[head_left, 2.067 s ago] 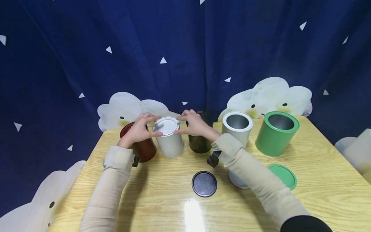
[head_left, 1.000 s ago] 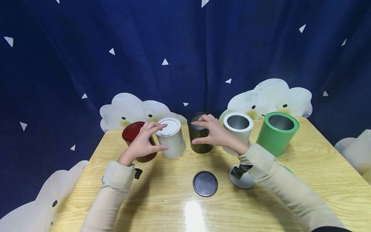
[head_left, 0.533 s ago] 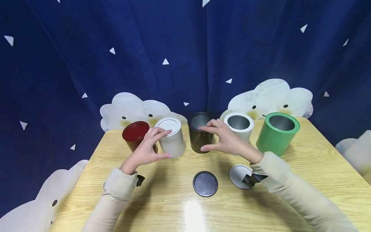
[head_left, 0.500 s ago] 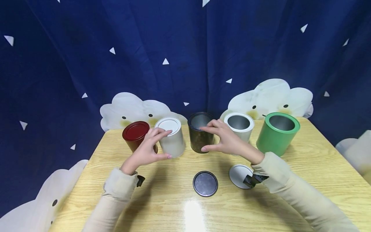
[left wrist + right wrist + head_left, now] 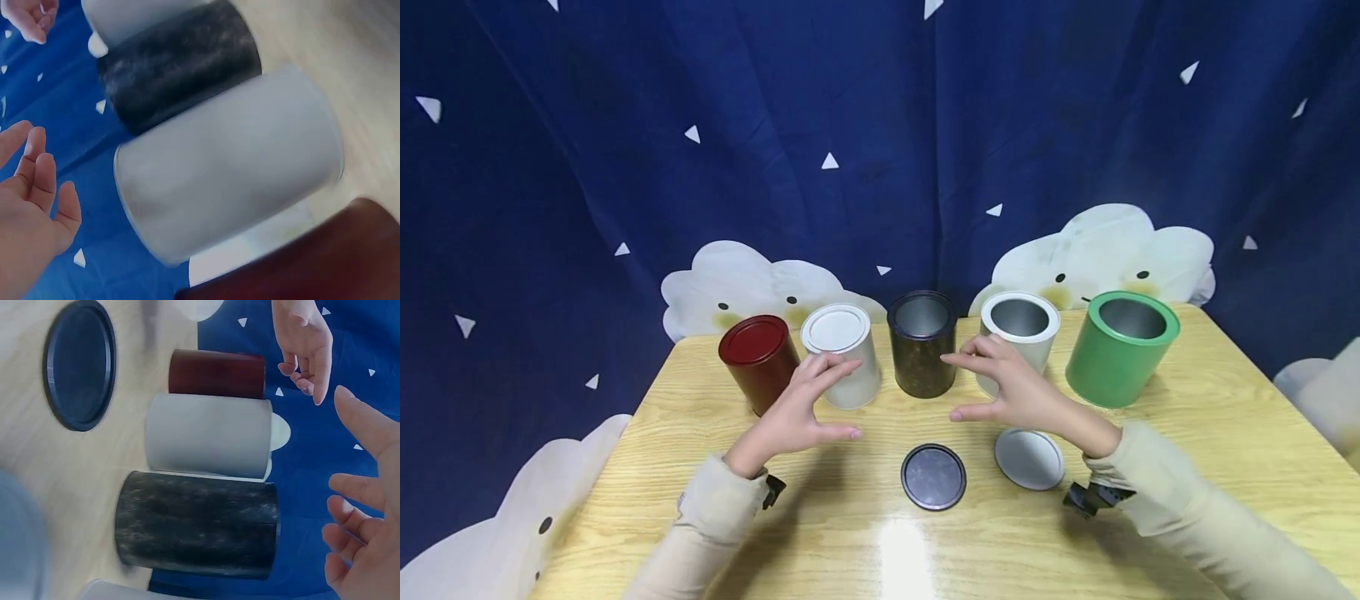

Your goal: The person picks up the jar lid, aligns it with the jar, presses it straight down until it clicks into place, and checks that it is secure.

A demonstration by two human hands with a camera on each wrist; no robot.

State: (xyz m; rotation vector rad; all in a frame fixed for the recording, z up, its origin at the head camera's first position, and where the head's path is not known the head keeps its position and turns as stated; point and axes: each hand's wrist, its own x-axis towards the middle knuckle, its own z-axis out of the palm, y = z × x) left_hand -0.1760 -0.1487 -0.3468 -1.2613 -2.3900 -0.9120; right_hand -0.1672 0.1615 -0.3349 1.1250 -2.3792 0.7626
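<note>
Two tins lidded, three open; both hands empty above the worktop.

Nearest, the black lid [image 5: 933, 476] and white lid [image 5: 1029, 458] lie loose on the worktop [image 5: 1225, 467]. The left hand [image 5: 797, 412] and right hand [image 5: 1018, 390] hover with fingers spread, gripping nothing, drawn back from the row since the earlier frames. Behind, the red tin [image 5: 758, 360] and white tin [image 5: 841, 355] are capped; the black tin [image 5: 921, 342], silver tin [image 5: 1019, 331] and green tin [image 5: 1122, 347] stand open.

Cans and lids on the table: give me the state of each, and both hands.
Red can: lidded.
White can: lidded.
Black can: open.
Silver can: open.
Green can: open.
Black lid: lying loose.
White lid: lying loose.
Left hand: empty.
Right hand: empty.
</note>
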